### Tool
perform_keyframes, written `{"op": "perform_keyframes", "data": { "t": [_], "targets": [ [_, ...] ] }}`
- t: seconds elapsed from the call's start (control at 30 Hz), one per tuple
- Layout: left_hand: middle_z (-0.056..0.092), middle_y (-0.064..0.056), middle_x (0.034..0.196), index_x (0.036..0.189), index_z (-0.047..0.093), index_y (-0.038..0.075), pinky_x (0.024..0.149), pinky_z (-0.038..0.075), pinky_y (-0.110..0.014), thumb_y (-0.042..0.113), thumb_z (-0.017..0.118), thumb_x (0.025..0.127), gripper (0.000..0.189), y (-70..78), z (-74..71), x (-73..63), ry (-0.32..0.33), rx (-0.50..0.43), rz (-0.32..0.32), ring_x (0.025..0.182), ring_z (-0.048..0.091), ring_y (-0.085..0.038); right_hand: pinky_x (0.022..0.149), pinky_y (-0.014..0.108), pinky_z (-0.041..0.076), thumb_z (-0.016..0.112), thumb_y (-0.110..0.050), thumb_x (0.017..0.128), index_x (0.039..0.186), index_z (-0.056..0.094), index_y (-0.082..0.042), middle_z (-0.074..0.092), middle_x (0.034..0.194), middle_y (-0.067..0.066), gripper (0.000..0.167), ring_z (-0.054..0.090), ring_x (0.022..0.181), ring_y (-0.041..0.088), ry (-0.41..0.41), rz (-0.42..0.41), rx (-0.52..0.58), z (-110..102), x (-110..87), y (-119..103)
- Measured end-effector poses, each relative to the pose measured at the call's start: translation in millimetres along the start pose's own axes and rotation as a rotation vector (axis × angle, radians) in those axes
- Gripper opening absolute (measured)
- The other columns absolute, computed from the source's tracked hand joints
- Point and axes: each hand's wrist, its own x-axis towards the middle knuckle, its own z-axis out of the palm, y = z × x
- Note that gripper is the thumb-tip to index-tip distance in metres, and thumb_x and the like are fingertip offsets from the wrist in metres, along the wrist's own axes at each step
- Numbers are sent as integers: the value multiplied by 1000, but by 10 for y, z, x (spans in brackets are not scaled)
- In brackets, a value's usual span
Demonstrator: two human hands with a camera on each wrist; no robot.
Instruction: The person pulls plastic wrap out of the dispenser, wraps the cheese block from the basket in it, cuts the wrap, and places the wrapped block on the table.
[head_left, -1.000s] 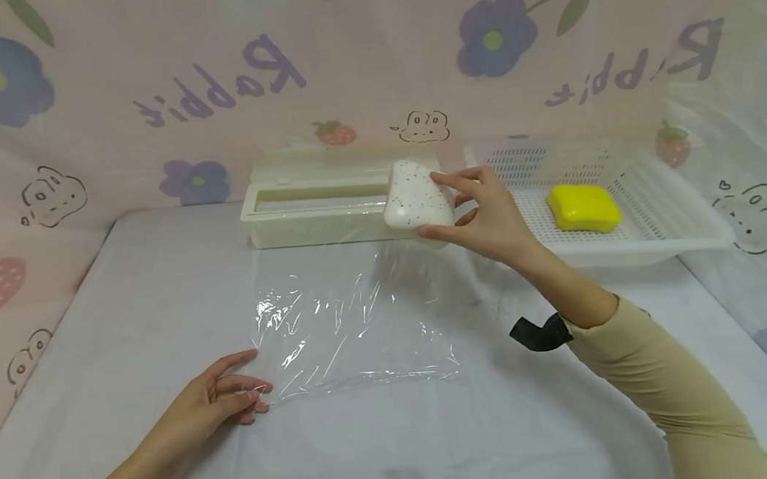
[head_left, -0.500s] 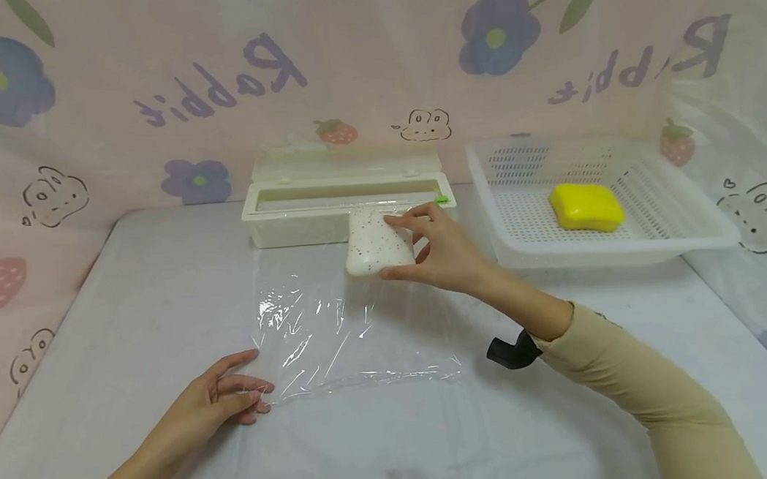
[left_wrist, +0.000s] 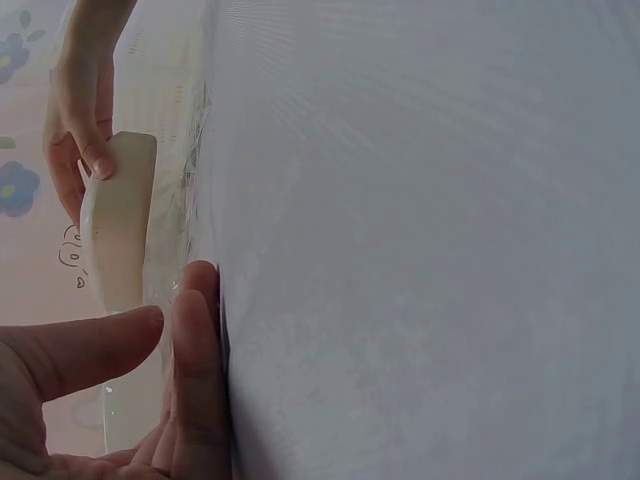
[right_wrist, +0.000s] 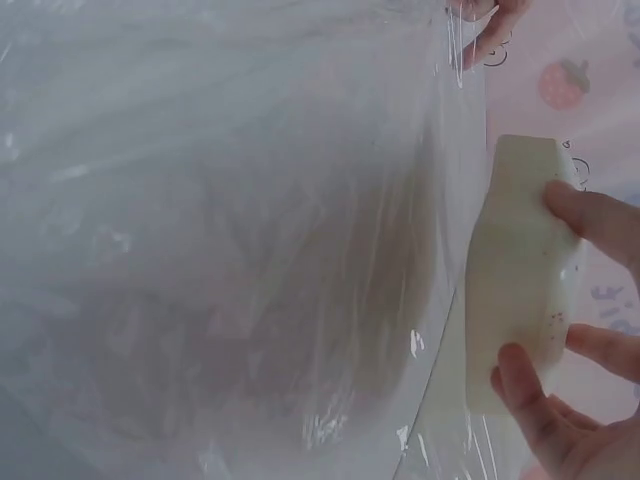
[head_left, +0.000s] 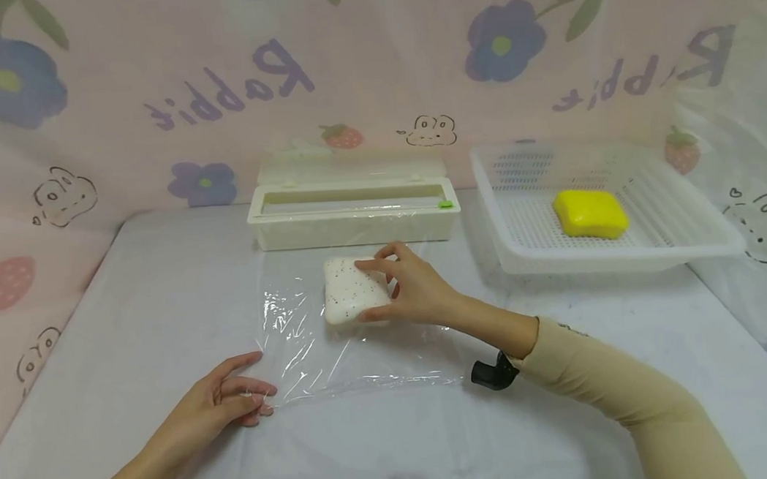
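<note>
My right hand [head_left: 419, 285] grips a white, dark-speckled block [head_left: 350, 289] with rounded corners, thumb on the near side and fingers on the far side. In the right wrist view the block [right_wrist: 515, 270] shows its plain pale side, held above the sheet of clear plastic wrap [right_wrist: 340, 260]. That wrap [head_left: 305, 361] lies wrinkled and shiny on the table, drawn out from a white dispenser box [head_left: 356, 230]. At its near left corner rests my left hand [head_left: 218, 400], fingers loosely extended. In the left wrist view the left thumb [left_wrist: 110, 345] stands apart from the fingers.
The dispenser's lid [head_left: 353, 169] stands up at the back, and a green slider [head_left: 445, 204] sits on its right end. To the right, a white perforated basket [head_left: 622, 258] holds a yellow block [head_left: 591, 213]. A printed curtain [head_left: 373, 64] borders the white-covered table [head_left: 566, 419].
My right hand has carried the speckled block left and nearer, from in front of the dispenser's right end to over the middle of the wrap. The left hand stays at the wrap's corner.
</note>
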Motion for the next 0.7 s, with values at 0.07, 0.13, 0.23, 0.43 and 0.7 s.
{"op": "perform_keyframes", "data": {
  "t": [0.07,0.13,0.23,0.43,0.7],
  "targets": [
    [68,-12,112,147,19,-4,75,57,-27,7,56,94,66,-4,-4,12,-4,-2,6,87,70,-14,65,22,51,87,-37,68,135,56,-20,46,126,8,76,60,65,12,2,4,-9,19,-5,0],
    [67,-13,114,147,18,-5,75,57,-27,6,55,94,65,-9,-9,16,-10,-2,12,87,70,-13,64,22,51,87,-37,67,135,57,-20,46,125,7,76,59,65,11,3,10,-19,36,-3,5],
    [67,-15,114,147,18,-5,75,57,-27,5,54,95,65,-7,-10,11,-11,-1,8,87,70,-13,65,21,50,87,-38,67,135,56,-19,47,125,8,77,58,65,10,-5,9,-32,56,5,17],
    [66,-16,115,148,20,-3,76,57,-28,5,55,94,65,9,0,9,-1,-4,-5,89,70,-14,65,21,49,86,-40,68,135,56,-18,47,125,9,77,56,67,10,-33,17,-70,72,-7,43],
    [65,-17,115,147,21,-2,76,57,-28,6,56,93,65,18,12,10,6,7,-20,88,70,-15,66,21,49,85,-39,69,137,54,-18,45,128,10,77,56,69,12,-77,26,-68,101,-26,72]
  ]
}}
